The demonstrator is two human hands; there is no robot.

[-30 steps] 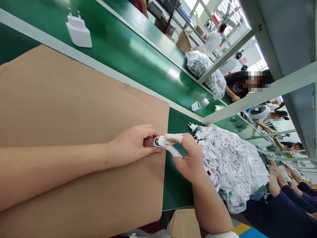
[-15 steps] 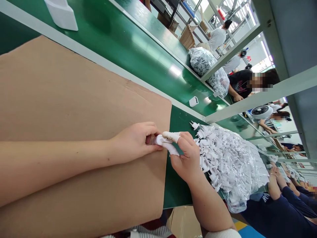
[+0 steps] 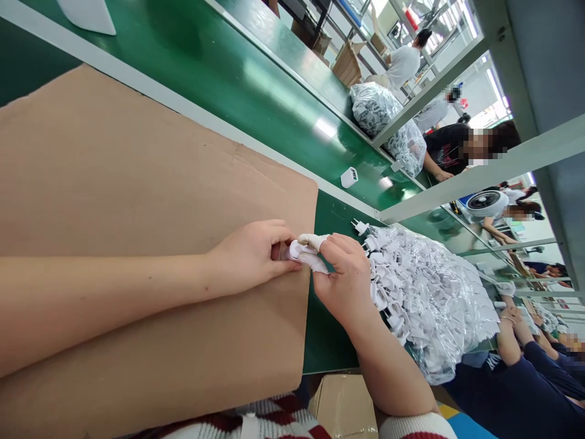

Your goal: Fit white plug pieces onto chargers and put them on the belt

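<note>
My left hand [image 3: 256, 250] reaches in from the left over the cardboard sheet. Its thumb and fingers are closed round the near end of a small white plastic part [image 3: 296, 250], perhaps a charger housing. From the right, my right hand [image 3: 345, 277] pinches the other end between thumb and forefinger, both in white finger covers. Fingers hide most of the part, so its exact kind cannot be made out. Just right of my right hand lies a heap of white plug housings [image 3: 388, 274] with metal pins, partly in a clear plastic bag [image 3: 452, 305].
The brown cardboard sheet [image 3: 137, 171] covers the green bench. Beyond a pale rail runs a green conveyor [image 3: 274, 110] with a white charger piece [image 3: 349, 177] and a larger white object [image 3: 89, 13]. A metal post [image 3: 484, 167] slants across the right. Co-workers sit farther along.
The white piece and the larger white object on the conveyor have shifted a little to the upper left in view. Both hands keep hold of the part, with slight finger movement.
</note>
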